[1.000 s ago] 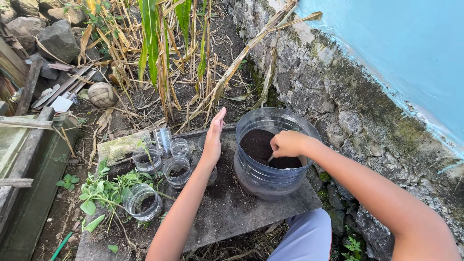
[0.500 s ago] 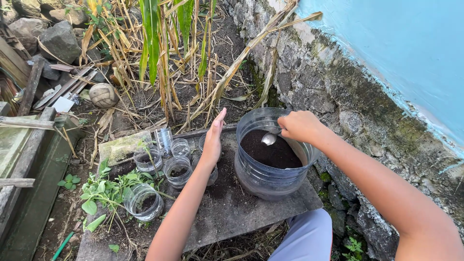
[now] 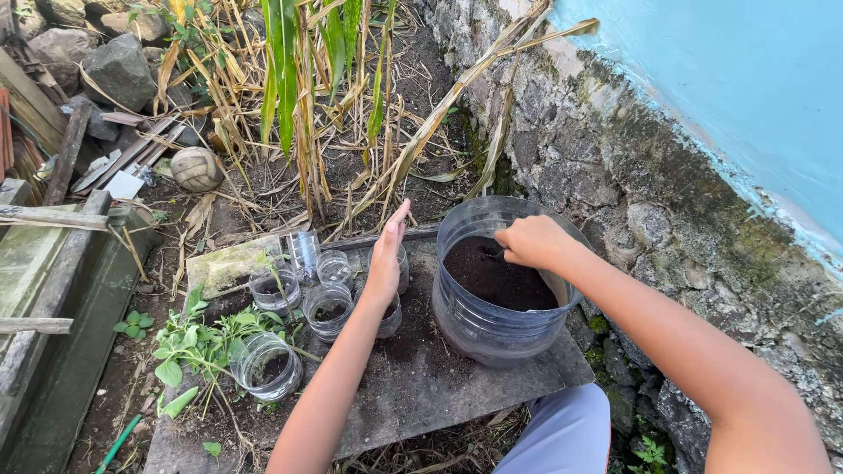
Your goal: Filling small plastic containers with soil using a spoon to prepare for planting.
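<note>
- Knee in grey-blue trousers (image 3: 562, 430) at bottom edge, nearest the camera, just beside the slab's near edge.
- Grey flat slab (image 3: 457, 386) on the ground carries all containers; soil scattered over it.
- Near left on slab: 1 clear cut cup (image 3: 266, 364) with soil inside, green seedlings (image 3: 198, 338) lying beside it.
- Left hand (image 3: 386, 254): fingers straight and pressed together, pointing away from the body, palm edge resting on a small clear cup (image 3: 391, 312). Not closed around it.
- Further clear cups (image 3: 327, 307) stand just left of that hand, each with some dark soil.
- Large clear cut container (image 3: 492, 307) sits on the slab's right part, partly filled with dark soil (image 3: 492, 276).
- Right hand (image 3: 531, 241) inside the container's rim, over the soil, fingers curled closed. What they pinch: cannot tell.
- Far: dry and green stalks (image 3: 299, 96), a worn ball (image 3: 196, 168), stone wall (image 3: 615, 167) at right.
</note>
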